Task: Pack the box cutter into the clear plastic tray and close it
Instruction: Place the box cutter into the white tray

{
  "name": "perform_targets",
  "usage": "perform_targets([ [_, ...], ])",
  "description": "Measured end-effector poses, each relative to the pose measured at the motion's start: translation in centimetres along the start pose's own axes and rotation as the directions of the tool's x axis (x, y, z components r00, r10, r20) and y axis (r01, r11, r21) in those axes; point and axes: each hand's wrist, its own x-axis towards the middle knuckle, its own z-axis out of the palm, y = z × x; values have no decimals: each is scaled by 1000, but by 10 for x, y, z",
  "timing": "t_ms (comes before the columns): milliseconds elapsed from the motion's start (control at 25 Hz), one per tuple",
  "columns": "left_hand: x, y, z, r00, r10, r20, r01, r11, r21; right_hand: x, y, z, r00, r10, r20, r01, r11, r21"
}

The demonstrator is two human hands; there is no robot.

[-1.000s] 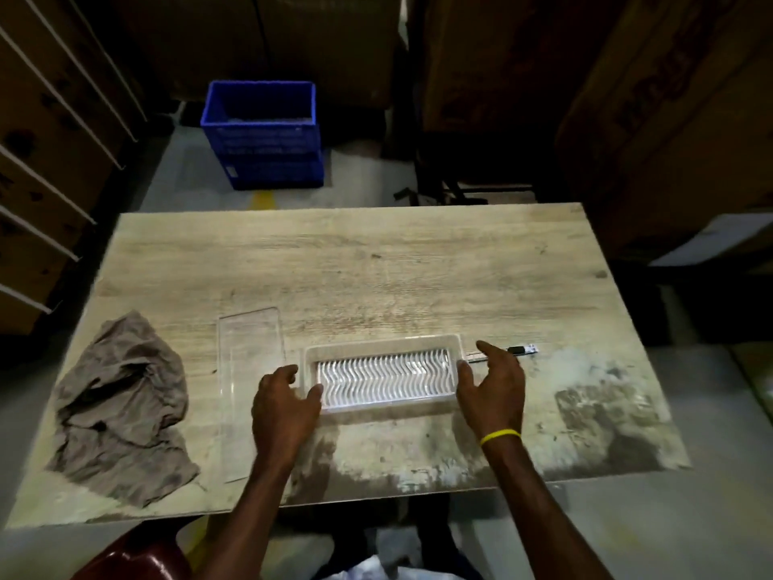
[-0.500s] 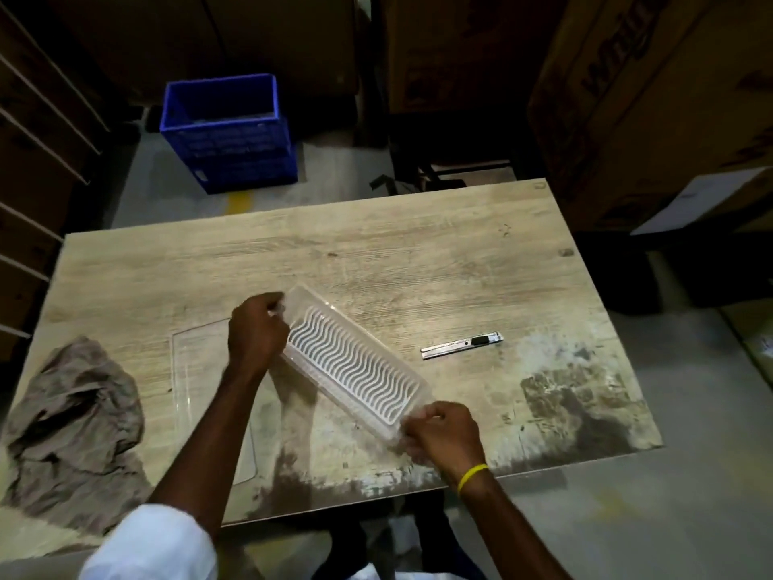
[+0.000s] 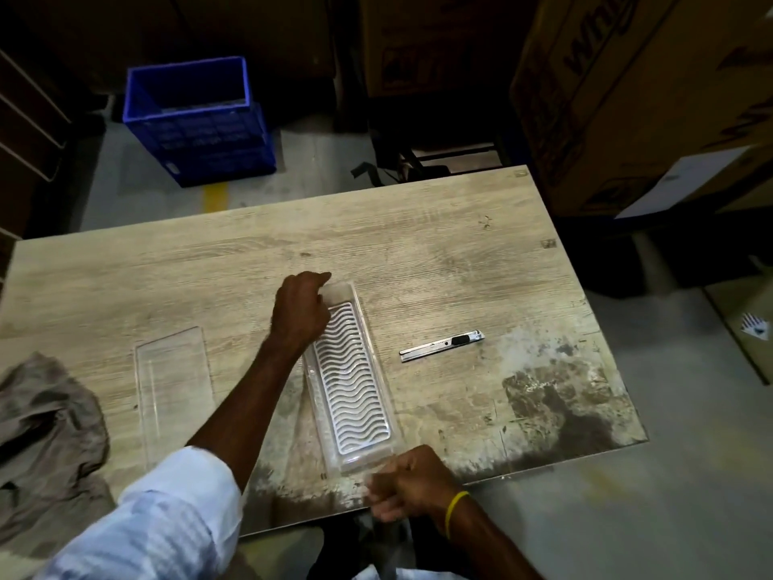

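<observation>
Head view: both hands, left hand [image 3: 302,308] and right hand [image 3: 408,483], grip the light, flexible clear plastic tray [image 3: 351,387] at its ends; the slim, stiff box cutter [image 3: 441,346] lies untouched right of them.

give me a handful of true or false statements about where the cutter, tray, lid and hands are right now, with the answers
1. The box cutter lies on the table, outside the clear tray. True.
2. The left hand is at the tray's far end. True.
3. The clear lid is already closed over the tray. False: it lies flat on the table to the left of the tray, apart from it.
4. The right hand is picking up the box cutter. False: it is at the tray's near end, at the table's edge.
5. The crumpled cloth lies inside the tray. False: it sits at the table's left edge.
</observation>
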Motion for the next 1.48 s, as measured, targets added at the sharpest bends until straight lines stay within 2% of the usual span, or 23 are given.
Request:
perform_targets([
  [40, -4, 7, 0, 998, 29, -62, -29, 1000, -9, 3, -2, -18, 988, -95, -118, 71, 979, -191],
  [80, -10, 20, 1, 991, 62, -118, -65, 998, -25, 6, -6, -39, 931, -243, -273, 117, 906, -407],
  [120, -17, 35, 4, 984, 109, -144, -115, 993, -33, 7, -14, -59, 832, -387, -397, 126, 830, -543],
  [160, -25, 52, 11, 976, 171, -134, -176, 984, -31, 9, -26, -78, 729, -493, -476, 146, 790, -595],
  [240, -37, 82, 31, 960, 280, -5, -280, 960, -3, 18, -50, -110, 564, -632, -531, 228, 738, -635],
  [360, -46, 113, 59, 923, 279, 265, -327, 932, 156, 47, -77, -141, 448, -782, -433, 260, 577, -774],
  [400, -47, 120, 66, 915, 254, 313, -332, 916, 226, 57, -83, -148, 444, -812, -379, 253, 520, -816],
  [480, -49, 130, 73, 915, 188, 357, -306, 900, 310, 74, -90, -158, 469, -823, -321, 239, 468, -851],
  [600, -45, 134, 80, 931, 105, 349, -217, 929, 301, 85, -92, -164, 512, -821, -252, 222, 409, -885],
  [720, -38, 135, 86, 922, 112, 370, -220, 939, 263, 87, -92, -166, 598, -773, -211, 192, 394, -899],
  [880, -37, 130, 91, 903, 158, 400, -282, 920, 274, 89, -96, -168, 618, -765, -182, 189, 369, -910],
  [1080, -35, 126, 91, 891, 163, 423, -273, 938, 215, 86, -95, -173, 638, -766, -75, 228, 282, -932],
  [1160, -29, 122, 88, 867, 162, 472, -235, 967, 100, 82, -96, -175, 663, -744, -83, 262, 334, -905],
  [1240, -21, 119, 78, 844, 141, 517, -128, 990, -62, 76, -97, -179, 703, -689, -176, 280, 496, -822],
  [1360, -7, 122, 48, 870, 107, 481, 11, 972, -234, 57, -98, -178, 746, -610, -268, 361, 708, -607],
  [1480, -4, 126, 6, 903, 80, 422, 81, 934, -349, 33, -103, -154, 736, -615, -283, 510, 778, -365],
])
